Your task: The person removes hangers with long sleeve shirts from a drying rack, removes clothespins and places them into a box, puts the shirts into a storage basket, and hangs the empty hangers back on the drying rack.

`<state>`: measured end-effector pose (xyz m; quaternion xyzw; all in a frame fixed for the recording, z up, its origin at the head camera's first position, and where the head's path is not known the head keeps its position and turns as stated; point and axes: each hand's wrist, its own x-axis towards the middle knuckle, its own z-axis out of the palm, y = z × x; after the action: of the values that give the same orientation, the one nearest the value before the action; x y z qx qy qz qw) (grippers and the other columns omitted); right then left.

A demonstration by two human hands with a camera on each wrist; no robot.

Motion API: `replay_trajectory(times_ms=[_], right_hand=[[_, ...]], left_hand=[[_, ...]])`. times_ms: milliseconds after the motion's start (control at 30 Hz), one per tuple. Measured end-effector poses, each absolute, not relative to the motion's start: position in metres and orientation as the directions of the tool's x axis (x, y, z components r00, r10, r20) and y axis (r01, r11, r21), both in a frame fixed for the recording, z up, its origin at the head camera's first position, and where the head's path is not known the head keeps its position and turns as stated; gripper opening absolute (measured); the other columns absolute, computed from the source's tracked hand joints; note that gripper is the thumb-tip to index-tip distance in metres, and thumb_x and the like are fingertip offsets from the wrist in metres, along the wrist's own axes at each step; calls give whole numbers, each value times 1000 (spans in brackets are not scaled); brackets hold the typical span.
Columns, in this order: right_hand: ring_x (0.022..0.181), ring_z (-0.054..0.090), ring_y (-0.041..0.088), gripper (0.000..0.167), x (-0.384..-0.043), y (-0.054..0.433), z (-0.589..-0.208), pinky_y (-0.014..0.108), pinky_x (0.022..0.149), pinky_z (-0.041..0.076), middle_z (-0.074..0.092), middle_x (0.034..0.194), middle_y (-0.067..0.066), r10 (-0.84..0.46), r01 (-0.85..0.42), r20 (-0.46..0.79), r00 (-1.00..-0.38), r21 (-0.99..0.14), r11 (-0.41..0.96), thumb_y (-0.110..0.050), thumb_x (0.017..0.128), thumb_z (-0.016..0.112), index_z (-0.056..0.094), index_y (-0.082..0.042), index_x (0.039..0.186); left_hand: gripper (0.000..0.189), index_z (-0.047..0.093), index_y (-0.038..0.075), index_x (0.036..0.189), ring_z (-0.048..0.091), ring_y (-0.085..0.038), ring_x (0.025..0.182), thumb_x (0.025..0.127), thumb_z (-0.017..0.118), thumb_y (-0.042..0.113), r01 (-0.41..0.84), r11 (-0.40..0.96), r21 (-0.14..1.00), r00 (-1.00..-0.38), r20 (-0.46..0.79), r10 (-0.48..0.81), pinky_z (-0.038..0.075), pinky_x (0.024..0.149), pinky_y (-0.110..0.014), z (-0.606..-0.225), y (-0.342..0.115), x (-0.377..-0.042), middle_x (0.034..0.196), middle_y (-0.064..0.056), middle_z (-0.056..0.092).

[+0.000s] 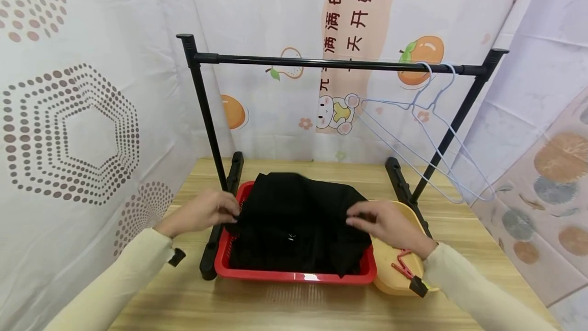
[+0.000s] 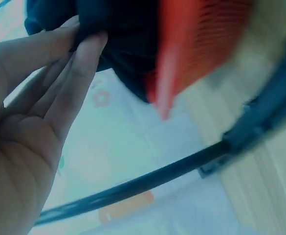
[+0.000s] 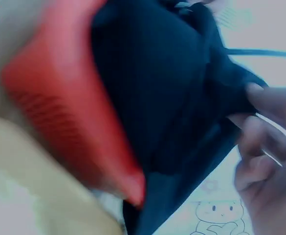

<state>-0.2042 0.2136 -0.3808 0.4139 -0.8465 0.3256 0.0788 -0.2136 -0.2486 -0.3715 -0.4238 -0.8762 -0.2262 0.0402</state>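
Black cloth, apparently a garment with a small white mark, fills a red plastic basket and is partly lifted above its rim. At its left edge my left hand pinches the fabric between thumb and fingertips, which the left wrist view shows close up. Opposite, my right hand pinches the right edge; in the right wrist view the cloth stretches away from its thumb and forefinger. Folds hide the inside of the basket.
A black rack stands over the basket, with two blue wire hangers on the right of its bar. A yellow basin holding red clothespins sits right of the basket, partly under my right forearm. Patterned curtains hang behind the wooden table.
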Motion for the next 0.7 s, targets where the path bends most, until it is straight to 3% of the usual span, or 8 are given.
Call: replay_trajectory(times_ms=[133, 267, 467, 600, 700], right_hand=[[81, 62, -1, 9, -194, 213, -400, 25, 71, 55, 73, 99, -13, -777, -822, 317, -544, -385, 419, -15, 96, 75, 76, -20, 103], [83, 63, 0, 11, -189, 208, -412, 27, 74, 56, 72, 97, -13, -819, -841, 230, -525, -290, 458, -12, 93, 78, 77, -21, 98], [80, 66, 4, 10, -184, 194, -415, 28, 69, 57, 73, 92, -10, -848, -850, 91, -522, -144, 507, -8, 91, 77, 78, -18, 94], [87, 66, 4, 16, -193, 196, -405, 29, 76, 57, 73, 98, -10, -845, -825, 62, -531, -266, 499, -3, 94, 70, 78, -17, 99], [90, 65, 4, 23, -205, 206, -392, 28, 78, 56, 74, 104, -7, -793, -760, 131, -594, -414, 501, 1, 96, 66, 77, -15, 107]], left_hand=[[23, 80, 14, 87, 70, -9, 86, 82, 80, -9, 802, 522, 290, -581, 182, 793, 58, 74, -25, -389, -241, -200, 94, 6, 72], [29, 79, 12, 82, 65, -7, 77, 79, 76, -17, 812, 531, 244, -562, 79, 823, 55, 69, -19, -400, -227, -192, 84, 8, 64], [32, 76, 12, 77, 44, 1, 62, 80, 72, -19, 814, 551, 184, -542, -100, 835, 44, 57, -13, -411, -211, -185, 72, 10, 49], [38, 79, 11, 81, 54, -4, 71, 79, 63, -23, 826, 523, 212, -515, -94, 852, 52, 67, -20, -403, -216, -197, 79, 7, 60], [41, 79, 7, 88, 61, -8, 76, 78, 55, -25, 791, 530, 306, -548, -29, 836, 56, 73, -27, -390, -227, -213, 86, 3, 67]])
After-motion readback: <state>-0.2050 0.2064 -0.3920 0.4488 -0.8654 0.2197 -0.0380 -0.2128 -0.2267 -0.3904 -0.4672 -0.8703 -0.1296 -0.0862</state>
